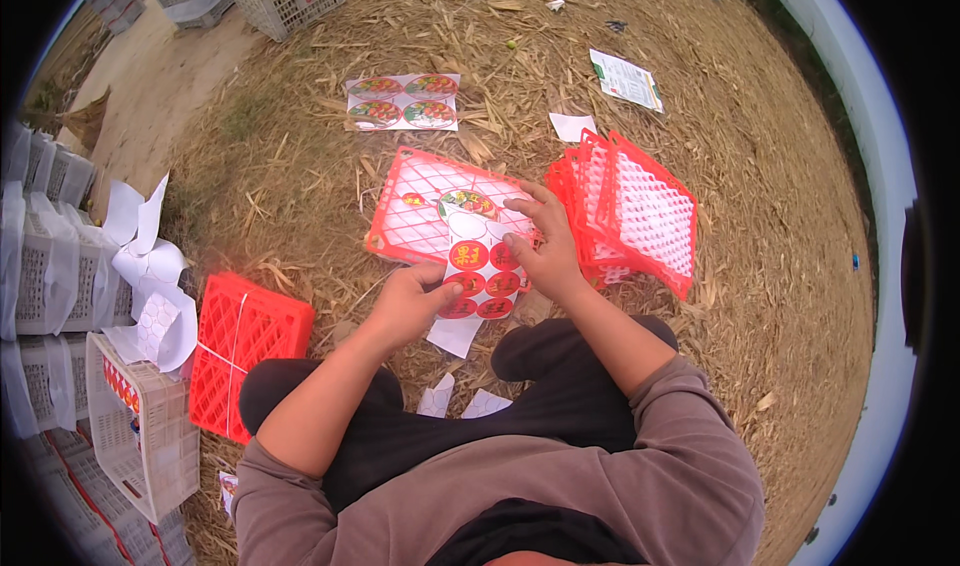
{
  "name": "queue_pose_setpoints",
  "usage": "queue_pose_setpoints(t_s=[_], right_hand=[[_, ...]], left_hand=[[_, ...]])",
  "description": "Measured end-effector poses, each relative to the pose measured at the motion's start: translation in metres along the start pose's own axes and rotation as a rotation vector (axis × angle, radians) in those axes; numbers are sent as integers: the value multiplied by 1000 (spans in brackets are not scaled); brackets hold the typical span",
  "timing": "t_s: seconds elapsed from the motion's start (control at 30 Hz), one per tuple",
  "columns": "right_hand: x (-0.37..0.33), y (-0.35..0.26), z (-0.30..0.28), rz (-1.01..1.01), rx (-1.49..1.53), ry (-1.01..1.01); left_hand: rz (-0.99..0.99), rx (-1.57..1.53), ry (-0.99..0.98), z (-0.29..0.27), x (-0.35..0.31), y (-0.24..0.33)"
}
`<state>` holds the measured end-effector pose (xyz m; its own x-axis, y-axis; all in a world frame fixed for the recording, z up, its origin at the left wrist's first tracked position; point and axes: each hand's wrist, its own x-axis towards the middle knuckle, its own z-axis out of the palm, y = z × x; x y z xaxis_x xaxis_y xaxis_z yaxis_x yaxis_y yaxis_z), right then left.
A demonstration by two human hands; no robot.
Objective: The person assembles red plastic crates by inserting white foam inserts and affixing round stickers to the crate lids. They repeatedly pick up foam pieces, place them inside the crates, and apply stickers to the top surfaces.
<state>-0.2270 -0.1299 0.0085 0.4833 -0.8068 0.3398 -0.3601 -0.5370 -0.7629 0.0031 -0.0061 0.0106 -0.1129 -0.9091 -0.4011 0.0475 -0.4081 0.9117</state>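
My left hand (411,304) pinches the lower left side of a sheet of round red stickers (482,284), thumb on top. At the sheet's upper right edge is my right hand (548,246), its thumb against the stickers and other fingers reaching past it. Bare white backing shows along the sheet's top. Beneath and beyond lies a red plastic lattice tray lid (400,201) over white lining, bearing a large oval fruit label (468,205) and a small one. Whether a loose sticker is between my right fingers is hidden.
Red lattice trays with white liners (650,216) are piled at right; a tied red stack (245,351) stands at left beside a white crate (150,436). An oval-label sheet (405,102) lies ahead on straw. Used backing paper (150,266) hangs near stacked crates. A fruit-filled crate (290,4) stands far left.
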Motion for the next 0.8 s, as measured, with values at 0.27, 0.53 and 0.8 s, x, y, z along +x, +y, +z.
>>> queue_pose_setpoints(t_s=[0.27, 0.53, 0.8], right_hand=[[-17, -12, 18, -285, 46, -232], [-33, 1, 26, -121, 181, -288], [-38, 3, 32, 416, 691, -381]], left_hand=[[329, 410, 80, 7, 5, -13], [405, 527, 150, 13, 1, -12], [362, 648, 90, 11, 0, -13]])
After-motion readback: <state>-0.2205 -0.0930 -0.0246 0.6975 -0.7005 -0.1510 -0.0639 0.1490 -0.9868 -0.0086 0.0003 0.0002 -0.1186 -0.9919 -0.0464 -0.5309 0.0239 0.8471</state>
